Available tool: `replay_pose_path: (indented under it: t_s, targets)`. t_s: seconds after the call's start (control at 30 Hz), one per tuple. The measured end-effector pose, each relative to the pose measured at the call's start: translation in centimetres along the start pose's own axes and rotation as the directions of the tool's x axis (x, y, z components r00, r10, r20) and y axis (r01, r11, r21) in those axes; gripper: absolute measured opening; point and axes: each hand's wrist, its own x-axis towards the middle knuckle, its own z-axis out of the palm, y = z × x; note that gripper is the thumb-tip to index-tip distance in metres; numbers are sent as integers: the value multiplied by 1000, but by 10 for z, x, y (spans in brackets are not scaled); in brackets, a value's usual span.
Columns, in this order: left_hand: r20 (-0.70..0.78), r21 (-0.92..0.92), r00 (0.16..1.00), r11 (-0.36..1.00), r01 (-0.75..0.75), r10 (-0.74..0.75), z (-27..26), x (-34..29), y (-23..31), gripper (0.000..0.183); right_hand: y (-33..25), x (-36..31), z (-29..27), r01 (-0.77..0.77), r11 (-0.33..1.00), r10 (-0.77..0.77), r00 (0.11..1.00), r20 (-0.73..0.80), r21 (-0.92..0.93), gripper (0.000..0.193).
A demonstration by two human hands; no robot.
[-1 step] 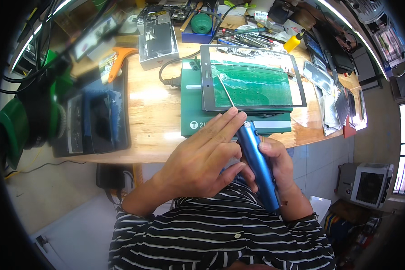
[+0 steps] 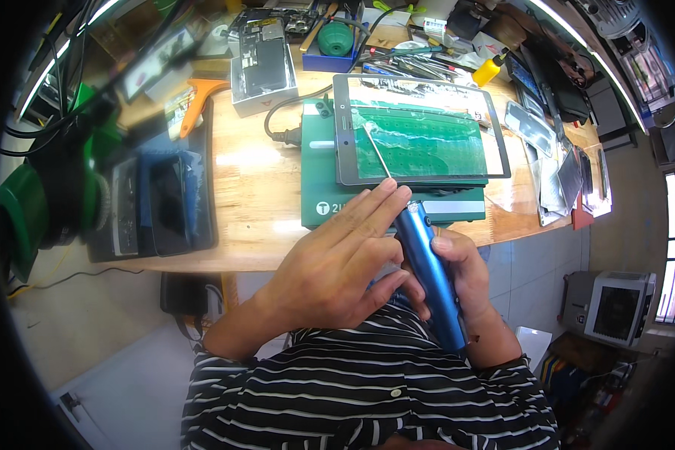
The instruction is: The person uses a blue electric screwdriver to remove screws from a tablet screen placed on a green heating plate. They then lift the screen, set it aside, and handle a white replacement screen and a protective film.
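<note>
My right hand (image 2: 463, 270) is wrapped round a blue cylindrical handheld tool (image 2: 433, 274) with a thin metal rod (image 2: 377, 151) at its far end. The rod's tip meets the tablet glass panel (image 2: 498, 142), a see-through sheet with a dark border. Whitish residue streaks run across the glass. Beneath it lies a green flat machine (image 2: 319, 161) with a perforated top. My left hand (image 2: 330, 262) has its longer fingers stretched forward, fingertips at the base of the rod. Its thumb stands apart, close to the blue tool.
An orange scraper (image 2: 197, 105) and dark tablets (image 2: 174, 199) lie left. Behind stand a white box (image 2: 265, 86) with a phone part and a green bulb blower (image 2: 335, 39). A yellow bottle (image 2: 490, 70) and loose screens (image 2: 531, 126) are on the right. A black cable (image 2: 285, 136) joins the machine.
</note>
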Motion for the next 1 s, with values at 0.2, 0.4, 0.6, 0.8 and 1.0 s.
replay_pose_path:
  t_s: [0.2,0.4,0.6,0.8,1.0]
  targets:
    - [-9,26,1000,1000,-3,3,4,5,0,28,-1,0,-2,3,1000,-4,999,-40,-6,52]
    - [-3,5,1000,1000,-27,27,8,7,-1,28,0,-3,-4,1,1000,0,999,-52,13,52]
    - [21,12,1000,1000,-15,15,10,10,1,27,1,-5,-5,9,996,-5,999,-46,84,49]
    - [11,9,1000,1000,-20,20,13,11,3,29,1,-6,-7,13,996,-10,999,-37,83,48]
    - [7,12,999,999,-34,34,17,13,3,29,3,-9,-9,22,997,-17,998,-67,81,47]
